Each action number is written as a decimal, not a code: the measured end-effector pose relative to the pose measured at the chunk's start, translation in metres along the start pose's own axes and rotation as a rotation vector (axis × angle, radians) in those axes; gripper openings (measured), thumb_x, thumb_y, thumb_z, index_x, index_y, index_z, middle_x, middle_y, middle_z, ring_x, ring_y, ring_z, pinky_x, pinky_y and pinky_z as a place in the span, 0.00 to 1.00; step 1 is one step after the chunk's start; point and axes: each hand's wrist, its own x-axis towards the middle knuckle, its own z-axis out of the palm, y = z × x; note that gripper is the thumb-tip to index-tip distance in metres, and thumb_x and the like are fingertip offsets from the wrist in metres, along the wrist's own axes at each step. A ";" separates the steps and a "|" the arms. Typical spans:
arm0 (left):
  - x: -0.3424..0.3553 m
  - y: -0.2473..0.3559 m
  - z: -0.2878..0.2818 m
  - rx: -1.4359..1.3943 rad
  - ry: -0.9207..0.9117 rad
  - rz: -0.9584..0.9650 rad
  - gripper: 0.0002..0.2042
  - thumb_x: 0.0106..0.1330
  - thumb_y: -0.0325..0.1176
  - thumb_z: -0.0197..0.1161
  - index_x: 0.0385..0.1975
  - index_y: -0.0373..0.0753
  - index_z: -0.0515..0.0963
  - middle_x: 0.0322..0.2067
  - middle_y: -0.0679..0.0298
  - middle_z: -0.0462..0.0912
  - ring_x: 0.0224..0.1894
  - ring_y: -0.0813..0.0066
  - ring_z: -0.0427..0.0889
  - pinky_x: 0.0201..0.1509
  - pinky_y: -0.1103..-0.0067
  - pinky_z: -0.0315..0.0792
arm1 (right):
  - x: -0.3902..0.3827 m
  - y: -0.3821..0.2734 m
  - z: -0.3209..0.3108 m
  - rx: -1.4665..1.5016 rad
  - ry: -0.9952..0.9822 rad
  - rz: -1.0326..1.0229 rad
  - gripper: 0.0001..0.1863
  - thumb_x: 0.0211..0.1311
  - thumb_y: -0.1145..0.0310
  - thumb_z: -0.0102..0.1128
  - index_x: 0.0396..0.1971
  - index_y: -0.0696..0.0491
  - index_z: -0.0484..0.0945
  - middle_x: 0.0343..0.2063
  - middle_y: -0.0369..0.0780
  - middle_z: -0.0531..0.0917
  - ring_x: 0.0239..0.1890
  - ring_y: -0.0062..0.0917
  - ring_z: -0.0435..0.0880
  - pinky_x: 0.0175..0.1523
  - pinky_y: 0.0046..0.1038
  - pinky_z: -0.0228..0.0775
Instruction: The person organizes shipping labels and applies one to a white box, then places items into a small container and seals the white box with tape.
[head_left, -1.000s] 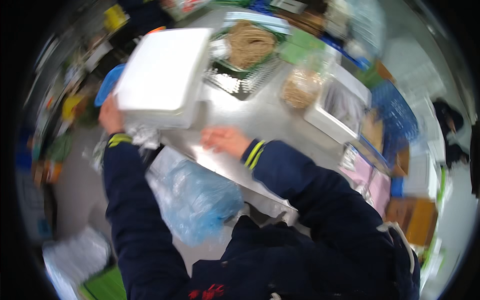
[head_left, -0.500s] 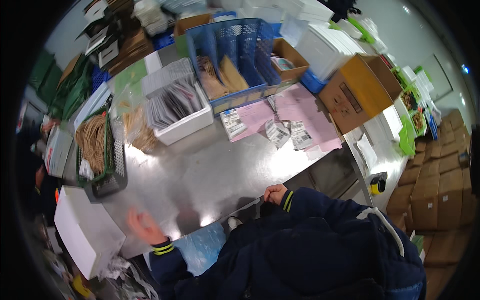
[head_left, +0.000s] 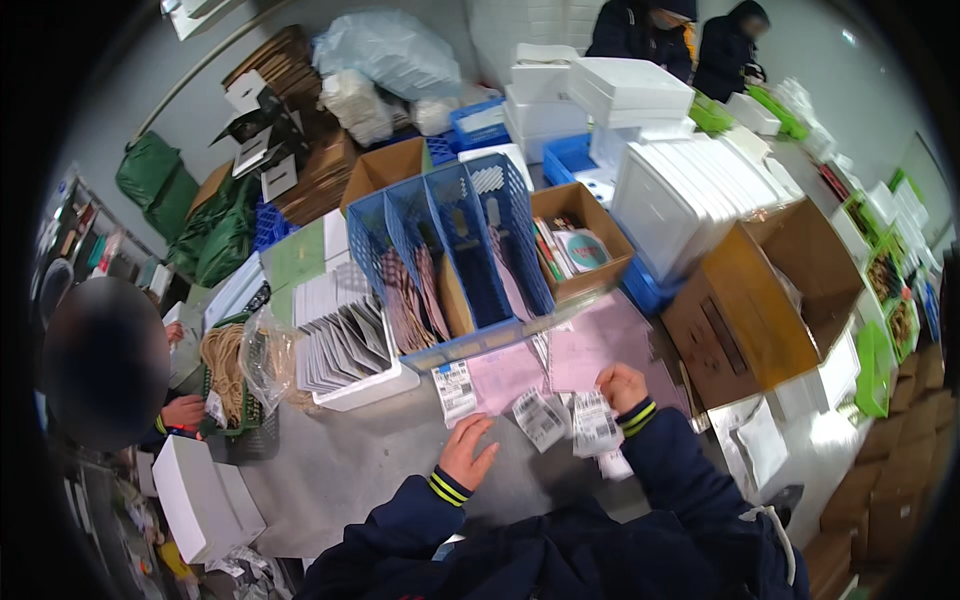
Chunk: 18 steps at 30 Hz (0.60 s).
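Observation:
Pink sheets lie at the front of the bench, with white printed labels on and beside them. My left hand has its fingers apart and holds nothing, just below the left-most label. My right hand is curled with fingertips together over the pink sheets, above another label; what it grips, if anything, I cannot make out. Behind them stands a blue plastic divider rack of papers, beside a white foam box of envelopes.
Cardboard boxes and stacked foam lids stand right. A white foam box and a basket of twine are left, near a co-worker's hand. Two people stand beyond the bench at top right.
The view has swung rightward along the bench. My left hand has left the white foam box for the labels, and my right hand has moved forward onto the pink sheets.

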 end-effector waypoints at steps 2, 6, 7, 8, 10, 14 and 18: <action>0.023 -0.002 -0.009 -0.011 0.070 -0.093 0.18 0.54 0.24 0.60 0.46 0.35 0.69 0.47 0.56 0.69 0.41 0.67 0.76 0.44 0.77 0.71 | 0.069 -0.039 0.002 -0.018 -0.101 -0.247 0.11 0.45 0.80 0.37 0.21 0.59 0.74 0.11 0.33 0.70 0.12 0.12 0.61 0.17 0.14 0.51; 0.014 -0.066 -0.016 0.241 0.053 -0.393 0.16 0.53 0.35 0.61 0.41 0.37 0.73 0.34 0.51 0.78 0.36 0.56 0.78 0.40 0.70 0.72 | 0.215 -0.140 0.037 -0.282 -0.106 -0.404 0.10 0.52 0.74 0.47 0.30 0.60 0.77 0.23 0.41 0.79 0.21 0.19 0.76 0.26 0.20 0.68; -0.009 -0.101 -0.010 0.462 0.007 -0.542 0.22 0.49 0.41 0.64 0.43 0.38 0.72 0.36 0.49 0.78 0.38 0.52 0.77 0.44 0.66 0.70 | 0.250 -0.167 0.048 -0.341 -0.148 -0.309 0.10 0.52 0.73 0.49 0.32 0.59 0.77 0.25 0.42 0.80 0.21 0.20 0.77 0.26 0.20 0.68; -0.011 -0.111 -0.001 0.590 -0.146 -0.721 0.25 0.47 0.45 0.65 0.43 0.39 0.71 0.37 0.50 0.77 0.41 0.51 0.75 0.48 0.64 0.68 | 0.287 -0.181 0.048 -0.420 -0.173 -0.204 0.11 0.51 0.72 0.50 0.33 0.59 0.77 0.26 0.43 0.80 0.20 0.21 0.78 0.25 0.20 0.69; -0.031 -0.130 0.003 0.656 -0.341 -0.978 0.32 0.39 0.51 0.69 0.43 0.39 0.69 0.45 0.54 0.70 0.49 0.53 0.68 0.52 0.65 0.66 | 0.350 -0.192 0.068 -0.470 -0.168 -0.087 0.13 0.52 0.68 0.54 0.34 0.61 0.76 0.26 0.43 0.81 0.19 0.21 0.78 0.24 0.20 0.69; -0.057 -0.163 0.028 0.438 -0.147 -0.944 0.44 0.32 0.58 0.70 0.47 0.33 0.65 0.46 0.44 0.66 0.49 0.48 0.67 0.56 0.64 0.61 | 0.472 -0.144 0.060 -0.812 -0.191 0.031 0.22 0.47 0.57 0.61 0.30 0.65 0.76 0.25 0.46 0.80 0.19 0.28 0.80 0.27 0.25 0.71; -0.054 -0.134 0.058 0.670 -0.160 -1.087 0.59 0.29 0.59 0.71 0.57 0.25 0.48 0.58 0.29 0.39 0.61 0.31 0.39 0.64 0.55 0.43 | 0.532 -0.068 0.065 -1.358 -0.192 -0.121 0.29 0.47 0.50 0.57 0.33 0.66 0.76 0.36 0.54 0.78 0.36 0.42 0.79 0.43 0.32 0.71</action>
